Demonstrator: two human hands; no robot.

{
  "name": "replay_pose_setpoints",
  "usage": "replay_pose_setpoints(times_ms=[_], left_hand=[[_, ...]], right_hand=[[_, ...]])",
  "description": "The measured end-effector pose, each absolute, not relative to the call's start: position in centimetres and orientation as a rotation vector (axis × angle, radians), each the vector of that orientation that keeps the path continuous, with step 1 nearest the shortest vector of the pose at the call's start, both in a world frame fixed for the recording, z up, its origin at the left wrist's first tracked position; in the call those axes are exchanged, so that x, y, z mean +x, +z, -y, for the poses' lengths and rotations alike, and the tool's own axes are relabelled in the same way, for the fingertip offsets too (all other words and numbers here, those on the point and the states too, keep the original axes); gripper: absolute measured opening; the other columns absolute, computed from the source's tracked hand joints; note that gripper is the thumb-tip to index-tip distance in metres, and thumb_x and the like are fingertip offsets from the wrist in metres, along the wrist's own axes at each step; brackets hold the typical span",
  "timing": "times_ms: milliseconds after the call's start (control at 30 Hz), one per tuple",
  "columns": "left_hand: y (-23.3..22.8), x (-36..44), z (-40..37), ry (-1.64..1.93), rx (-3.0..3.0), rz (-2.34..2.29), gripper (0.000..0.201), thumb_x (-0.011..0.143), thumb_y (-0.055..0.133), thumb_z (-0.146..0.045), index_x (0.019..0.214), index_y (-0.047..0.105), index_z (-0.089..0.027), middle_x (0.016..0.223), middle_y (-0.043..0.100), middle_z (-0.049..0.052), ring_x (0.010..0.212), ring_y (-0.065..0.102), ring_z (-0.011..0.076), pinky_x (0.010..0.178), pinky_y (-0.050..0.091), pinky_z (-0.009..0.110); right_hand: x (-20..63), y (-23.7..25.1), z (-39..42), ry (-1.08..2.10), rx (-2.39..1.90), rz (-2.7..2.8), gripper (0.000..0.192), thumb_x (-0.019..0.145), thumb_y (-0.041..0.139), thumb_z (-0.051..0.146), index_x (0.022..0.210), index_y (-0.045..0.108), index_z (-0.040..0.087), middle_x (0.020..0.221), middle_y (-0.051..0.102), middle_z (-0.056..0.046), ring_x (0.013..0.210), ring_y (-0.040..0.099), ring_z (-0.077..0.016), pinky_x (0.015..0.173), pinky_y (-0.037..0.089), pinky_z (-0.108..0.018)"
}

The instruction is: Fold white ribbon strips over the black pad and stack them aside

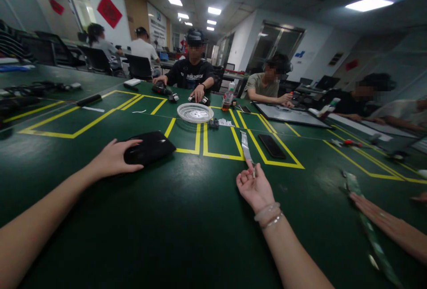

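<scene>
My left hand grips the near end of a flat, glossy black object, which looks like a pouch or case. The thumb lies along its upper side and the fingers along its near side. Between the thumb and fingers of my right hand, palm up, is the lower end of a thin silvery strip. That strip points away from me over the yellow tape lines, and its exact kind is unclear. Just right of it lies a black phone.
A white slotted basket stands mid-table, before a co-worker's hand. Beyond it is a bottle of amber liquid. At right, another person's hand touches a long green patterned strip. Red-handled pliers lie farther back.
</scene>
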State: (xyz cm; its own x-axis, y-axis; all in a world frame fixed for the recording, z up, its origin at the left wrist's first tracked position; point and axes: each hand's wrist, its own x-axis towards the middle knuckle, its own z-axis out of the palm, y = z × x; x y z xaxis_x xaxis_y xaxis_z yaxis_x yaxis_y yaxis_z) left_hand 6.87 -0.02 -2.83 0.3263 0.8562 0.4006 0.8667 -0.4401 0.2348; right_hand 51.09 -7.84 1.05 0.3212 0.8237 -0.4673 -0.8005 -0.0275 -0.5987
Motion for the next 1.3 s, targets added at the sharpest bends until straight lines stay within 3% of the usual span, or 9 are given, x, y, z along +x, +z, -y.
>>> replay_pose_setpoints(times_ms=[167,333,433,567,633,833,933,1100,1300], left_hand=[[0.2,16.2,5.6,-0.461,-3.024,1.283,0.083,0.075,0.079,-0.049,0.146,0.044,-0.021,0.140,0.049,0.010,0.130,0.045,0.0330,0.118,0.014,0.058],[0.7,19.4,8.4,-0.436,-3.193,1.076,0.087,0.070,0.087,-0.037,0.145,0.043,-0.025,0.141,0.049,0.008,0.132,0.043,0.0314,0.119,0.009,0.058],[0.0,19.6,8.3,-0.449,-3.208,1.071,0.090,0.069,0.088,-0.035,0.145,0.042,-0.024,0.142,0.048,0.008,0.132,0.042,0.0319,0.119,0.010,0.059],[-0.8,19.3,7.8,-0.479,-3.208,1.101,0.090,0.073,0.086,-0.037,0.148,0.039,-0.024,0.144,0.046,0.010,0.134,0.041,0.0327,0.119,0.012,0.059],[-1.0,19.1,7.6,-0.453,-3.228,1.075,0.090,0.077,0.083,-0.038,0.152,0.034,-0.024,0.146,0.043,0.011,0.136,0.038,0.0330,0.119,0.009,0.059],[-0.9,18.9,7.7,-0.353,-3.113,0.922,0.101,0.076,0.086,-0.046,0.155,0.028,-0.024,0.157,0.023,0.012,0.143,0.024,0.0339,0.119,0.008,0.059],[-0.6,18.8,7.9,-0.516,-2.920,0.841,0.099,0.074,0.088,-0.045,0.153,0.034,-0.021,0.158,0.017,0.013,0.143,0.021,0.0353,0.120,0.011,0.055],[-1.1,17.8,8.6,-0.871,-2.593,0.601,0.072,0.092,0.071,-0.036,0.154,0.034,-0.026,0.150,0.038,0.008,0.137,0.038,0.0285,0.123,0.014,0.044],[-1.7,17.1,10.2,-0.663,-2.619,0.657,0.062,0.099,0.056,-0.020,0.154,0.033,-0.036,0.138,0.053,-0.001,0.130,0.048,0.0225,0.123,0.016,0.040]], right_hand=[[51.2,0.9,7.6,1.284,-0.950,0.029,0.022,0.102,0.043,0.021,0.098,0.064,0.019,0.083,0.072,0.002,0.064,0.068,-0.0062,0.060,0.056,-0.018],[51.0,0.8,7.4,1.301,-0.954,0.039,0.027,0.097,0.038,0.003,0.098,0.060,0.018,0.089,0.071,0.000,0.066,0.068,-0.0055,0.066,0.059,-0.019],[51.1,0.7,7.4,1.302,-0.963,0.057,0.032,0.093,0.035,-0.002,0.098,0.058,0.020,0.087,0.069,0.000,0.065,0.067,-0.0061,0.060,0.058,-0.018],[51.5,0.4,7.4,1.295,-0.968,0.117,0.022,0.100,0.037,0.016,0.091,0.057,0.020,0.072,0.062,0.003,0.045,0.051,-0.0046,0.040,0.044,-0.014],[51.5,0.3,7.4,1.286,-0.968,0.167,0.028,0.103,0.037,0.031,0.087,0.057,0.019,0.069,0.058,0.004,0.042,0.046,-0.0045,0.037,0.040,-0.015],[50.0,0.9,8.1,1.274,-0.930,0.432,0.016,0.089,0.067,0.037,0.093,0.064,0.022,0.081,0.063,0.003,0.052,0.046,-0.0051,0.048,0.042,-0.016],[49.2,0.7,8.7,1.167,-0.993,0.888,0.031,0.087,0.069,0.044,0.112,0.068,0.026,0.088,0.065,0.002,0.063,0.049,-0.0087,0.059,0.045,-0.020],[48.8,0.4,9.4,0.861,-1.131,1.774,0.038,0.098,0.050,0.044,0.131,0.062,0.028,0.097,0.066,-0.003,0.090,0.058,-0.0179,0.086,0.046,-0.034],[48.1,1.1,10.4,0.615,-1.164,2.390,0.035,0.104,0.041,0.032,0.135,0.057,0.032,0.105,0.064,-0.004,0.097,0.058,-0.0182,0.088,0.044,-0.035]])
